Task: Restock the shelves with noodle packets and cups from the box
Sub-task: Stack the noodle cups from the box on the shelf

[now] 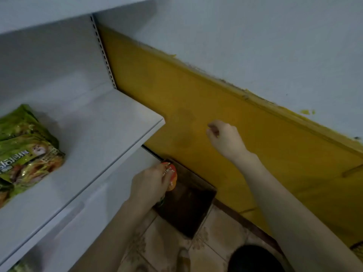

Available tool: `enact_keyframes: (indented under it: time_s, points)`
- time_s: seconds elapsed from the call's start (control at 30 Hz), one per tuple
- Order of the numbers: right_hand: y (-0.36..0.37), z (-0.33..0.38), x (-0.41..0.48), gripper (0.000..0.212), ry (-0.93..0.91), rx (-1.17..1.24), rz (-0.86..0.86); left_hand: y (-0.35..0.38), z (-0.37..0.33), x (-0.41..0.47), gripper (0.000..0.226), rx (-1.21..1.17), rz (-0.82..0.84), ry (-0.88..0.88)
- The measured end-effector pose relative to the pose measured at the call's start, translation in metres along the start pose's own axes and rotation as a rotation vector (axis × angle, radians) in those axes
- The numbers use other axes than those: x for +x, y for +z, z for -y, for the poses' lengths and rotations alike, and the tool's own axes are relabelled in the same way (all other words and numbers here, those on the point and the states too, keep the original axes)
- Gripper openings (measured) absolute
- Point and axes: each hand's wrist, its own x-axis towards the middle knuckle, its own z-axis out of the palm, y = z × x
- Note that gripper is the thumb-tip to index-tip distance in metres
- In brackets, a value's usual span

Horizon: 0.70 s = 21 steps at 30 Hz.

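Note:
My left hand (150, 182) grips a noodle cup (171, 176) with a red and orange lid, held just above the open brown cardboard box (188, 205) on the floor, beside the right end of the white shelf. My right hand (225, 139) hangs in the air in front of the yellow wall, fingers loosely curled, holding nothing. A stack of green noodle packets (25, 152) lies on the white shelf (110, 134) at the left. The inside of the box is dark and its contents are hidden.
The white shelf unit fills the left, with an upper shelf (59, 14) overhead and a lower one (68, 228) below. A yellow and pale blue wall (235, 107) runs behind. The floor is patterned tile (170, 244). Something dark (253, 259) lies at the bottom edge.

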Motion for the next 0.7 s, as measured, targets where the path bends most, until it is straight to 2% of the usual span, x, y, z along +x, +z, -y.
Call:
enact_keyframes:
  time_s: [0.13, 0.37, 0.53, 0.7]
  points:
    - [0.038, -0.032, 0.004, 0.033, 0.061, 0.036, 0.117, 0.040, 0.021, -0.008, 0.031, -0.037, 0.070, -0.201]
    - [0.134, -0.080, 0.006, 0.035, 0.211, 0.121, 0.281, 0.104, 0.081, -0.020, 0.034, -0.038, 0.210, -0.424]
    - [0.233, -0.118, -0.004, 0.033, 0.336, 0.195, 0.346, 0.167, 0.130, -0.019, 0.033, -0.050, 0.293, -0.488]
    - [0.353, -0.160, -0.010, 0.028, 0.569, 0.362, 0.417, 0.243, 0.183, -0.022, 0.030, -0.061, 0.336, -0.500]
